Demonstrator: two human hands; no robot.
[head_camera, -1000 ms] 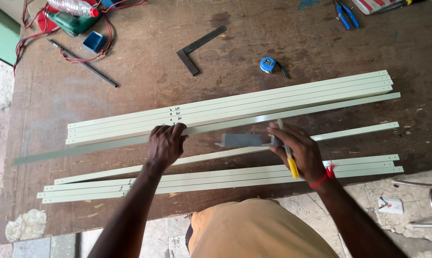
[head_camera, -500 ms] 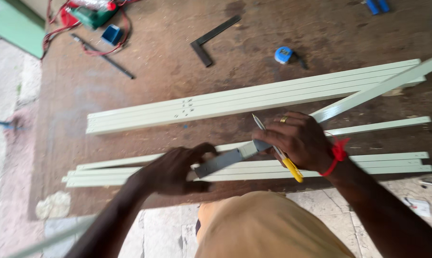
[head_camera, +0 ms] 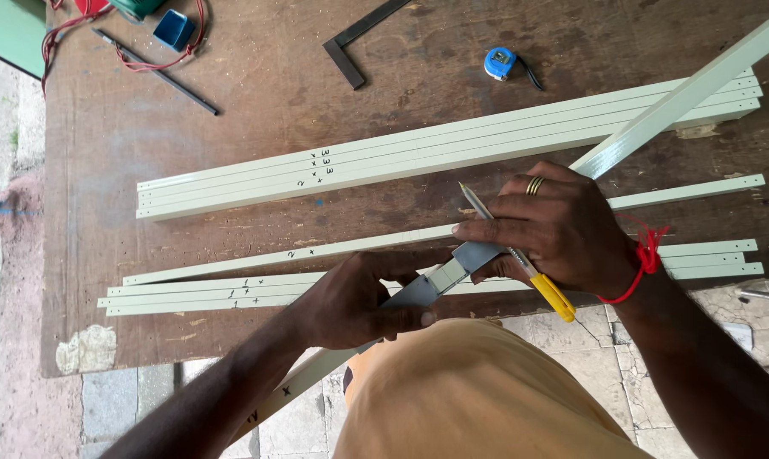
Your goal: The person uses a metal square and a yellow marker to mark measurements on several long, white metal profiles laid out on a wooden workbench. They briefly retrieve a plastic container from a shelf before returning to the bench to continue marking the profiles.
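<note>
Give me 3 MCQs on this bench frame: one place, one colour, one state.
1. Where does the blue tape measure lie?
A. On the table's far side, beyond the upper bundle of strips
B. Between the two hands
C. On the floor

2. What colour is the back end of the pencil in the right hand?
A. Red
B. Yellow
C. Green

3. How does the long strip held by both hands lie?
A. Flat and parallel with the bundles
B. Standing upright on end
C. Slanted across the other strips, its near end off the table edge

Answers:
1 A: it sits on bare wood above the upper bundle of strips, near the metal square.
2 B: a yellow end sticks out below the fingers.
3 C: it runs from the upper right, through the right hand and left hand, down past the table edge.
</note>
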